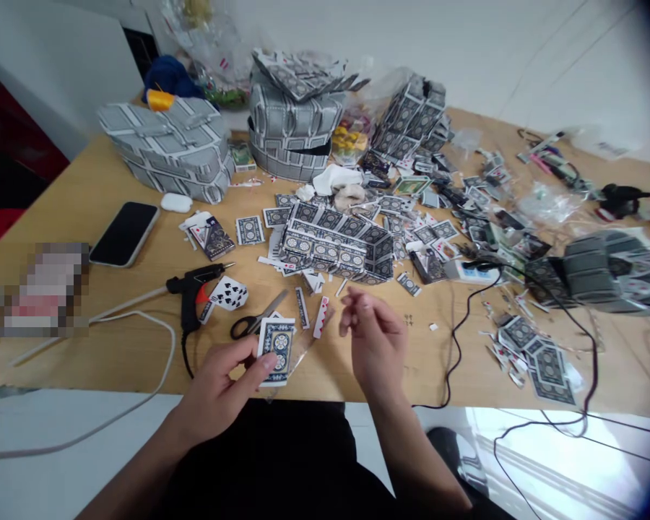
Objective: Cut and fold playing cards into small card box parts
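Note:
My left hand (222, 386) holds a small stack of playing cards (276, 350), blue patterned backs up, near the front edge of the wooden table (87, 209). My right hand (373, 339) hovers just right of the cards, its fingers curled loosely together; whether anything thin is pinched between them I cannot make out. Black-handled scissors (254, 321) lie just beyond the cards. A black and red glue gun (192, 289) lies to the left with a spade card (228, 292) beside its nozzle.
A flat panel of glued cards (330, 245) lies mid-table amid loose cards and cut scraps. Card-covered boxes (173, 148) (295, 119) stand at the back. A black phone (123, 232) and white earbud case (176, 202) lie left. Black cables (466, 325) trail right.

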`<action>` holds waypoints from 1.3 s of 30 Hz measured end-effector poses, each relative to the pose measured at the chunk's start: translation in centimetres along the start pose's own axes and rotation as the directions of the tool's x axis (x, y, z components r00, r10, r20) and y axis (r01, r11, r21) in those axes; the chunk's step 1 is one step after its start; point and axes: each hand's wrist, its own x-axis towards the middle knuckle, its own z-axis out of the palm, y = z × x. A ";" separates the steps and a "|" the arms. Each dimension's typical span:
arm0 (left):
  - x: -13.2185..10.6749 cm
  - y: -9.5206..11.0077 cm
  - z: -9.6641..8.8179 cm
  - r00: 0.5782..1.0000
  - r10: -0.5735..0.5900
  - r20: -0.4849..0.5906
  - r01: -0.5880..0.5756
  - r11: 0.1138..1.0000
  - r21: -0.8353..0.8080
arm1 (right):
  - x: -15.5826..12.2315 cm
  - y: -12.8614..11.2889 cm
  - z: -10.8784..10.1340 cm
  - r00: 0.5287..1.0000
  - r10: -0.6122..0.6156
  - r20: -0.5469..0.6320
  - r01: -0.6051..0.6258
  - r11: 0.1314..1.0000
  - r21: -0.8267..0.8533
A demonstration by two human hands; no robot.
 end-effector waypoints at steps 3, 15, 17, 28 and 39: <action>0.1 0.5 0.2 0.999 -0.013 -0.032 0.012 0.999 -0.046 | 0.8 -1.1 -0.7 0.972 -0.074 -0.222 0.098 0.990 0.099; 2.7 3.3 1.5 0.997 -0.022 0.067 0.018 0.998 0.060 | -1.2 0.7 -0.2 0.890 0.173 0.423 -0.191 0.982 0.001; 3.5 3.6 1.5 0.996 -0.019 0.086 0.006 0.988 0.154 | -1.1 0.7 -0.3 0.887 0.171 0.428 -0.152 0.985 -0.078; 20.7 2.2 -7.1 0.946 0.152 -0.287 0.116 0.666 0.737 | -0.7 1.4 -1.7 0.941 0.232 0.247 -0.238 0.971 -0.006; 28.2 0.0 -7.4 0.976 0.046 -0.212 0.151 0.558 0.816 | -0.7 0.4 -4.1 0.963 0.199 0.183 -0.201 0.980 -0.005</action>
